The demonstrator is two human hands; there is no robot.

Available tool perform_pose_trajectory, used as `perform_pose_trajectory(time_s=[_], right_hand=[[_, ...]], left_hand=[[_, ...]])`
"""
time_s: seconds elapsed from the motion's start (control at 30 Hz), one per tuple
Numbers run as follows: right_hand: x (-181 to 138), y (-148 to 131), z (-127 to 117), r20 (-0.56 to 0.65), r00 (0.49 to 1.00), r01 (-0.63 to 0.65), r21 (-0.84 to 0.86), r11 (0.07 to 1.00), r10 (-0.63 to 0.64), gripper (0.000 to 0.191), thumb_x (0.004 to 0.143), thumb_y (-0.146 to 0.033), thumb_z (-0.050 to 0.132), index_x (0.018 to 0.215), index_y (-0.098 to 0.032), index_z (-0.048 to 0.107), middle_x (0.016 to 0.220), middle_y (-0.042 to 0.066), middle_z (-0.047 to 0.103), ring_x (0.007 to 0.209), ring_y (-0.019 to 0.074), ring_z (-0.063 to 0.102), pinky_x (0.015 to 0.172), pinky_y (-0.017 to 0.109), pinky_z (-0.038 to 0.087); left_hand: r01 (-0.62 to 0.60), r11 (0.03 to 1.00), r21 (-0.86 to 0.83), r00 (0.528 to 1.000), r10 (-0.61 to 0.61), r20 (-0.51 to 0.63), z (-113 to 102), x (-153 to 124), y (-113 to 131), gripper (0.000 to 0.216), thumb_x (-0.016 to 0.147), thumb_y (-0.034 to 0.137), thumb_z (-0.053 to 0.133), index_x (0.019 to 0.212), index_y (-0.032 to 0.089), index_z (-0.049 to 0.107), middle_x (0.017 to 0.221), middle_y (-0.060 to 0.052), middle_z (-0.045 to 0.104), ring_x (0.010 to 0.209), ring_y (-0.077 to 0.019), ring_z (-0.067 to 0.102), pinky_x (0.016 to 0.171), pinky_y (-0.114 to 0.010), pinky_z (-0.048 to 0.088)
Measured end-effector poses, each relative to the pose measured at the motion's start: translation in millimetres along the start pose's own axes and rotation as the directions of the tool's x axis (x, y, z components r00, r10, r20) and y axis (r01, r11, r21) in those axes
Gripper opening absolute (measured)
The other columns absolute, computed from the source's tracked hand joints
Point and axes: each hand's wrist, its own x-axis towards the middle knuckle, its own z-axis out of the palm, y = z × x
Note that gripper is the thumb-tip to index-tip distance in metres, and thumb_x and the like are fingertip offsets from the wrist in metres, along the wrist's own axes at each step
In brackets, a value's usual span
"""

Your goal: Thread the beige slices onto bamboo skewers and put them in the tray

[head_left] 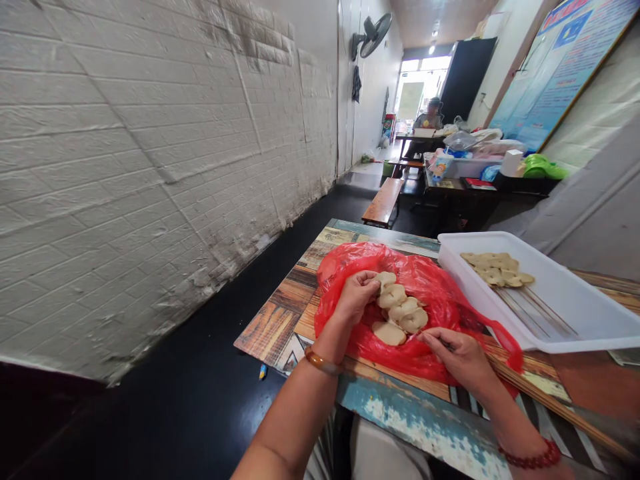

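Observation:
A red plastic bag [440, 293] lies open on the table [280, 320] with several pale tan round slices [400, 312] on it. My left hand [356, 293] pinches the top slice of that row, fingers closed on it. My right hand [457, 355] rests on the bag's near edge, fingers closed on a thin bamboo skewer [550, 403] whose tip points at the slices. A white plastic tray [580, 313] to the right holds skewered slices [497, 269].
A white brick wall runs along the left above a dark floor. A wooden bench [384, 200] stands beyond the table. Further back a cluttered table [480, 167] holds containers, and a seated person [429, 117] is far off. The table's near edge shows chipped blue paint.

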Motion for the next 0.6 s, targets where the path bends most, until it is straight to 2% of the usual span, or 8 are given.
perform_pose_trajectory(time_s=[0.33,0.6], right_hand=[[0.6,6.9,0.1,-0.022,1.000,0.016,-0.025,1.000,-0.016,0.036,0.086,-0.044,0.047,0.078,-0.018,0.070,0.065,0.002,0.065,0.061,0.0177,0.061,0.059,0.027,0.048],[1.0,5.6,-0.9,-0.028,0.999,0.027,-0.004,1.000,-0.027,0.034,0.085,-0.043,0.048,0.075,-0.019,0.070,0.073,0.004,0.070,0.070,0.0200,0.065,0.063,0.026,0.050]], left_hand=[[-0.022,0.999,0.034,1.000,0.022,-0.014,0.2,0.2,-0.2,0.028,0.055,0.024,0.074,0.077,0.013,0.061,0.062,0.001,0.058,0.048,-0.0048,0.047,0.045,-0.016,0.032],[0.005,0.999,0.036,0.999,-0.007,0.037,-0.6,-1.9,2.5,0.035,0.052,0.028,0.078,0.079,0.012,0.061,0.064,0.001,0.059,0.051,-0.0059,0.050,0.051,-0.018,0.036]])
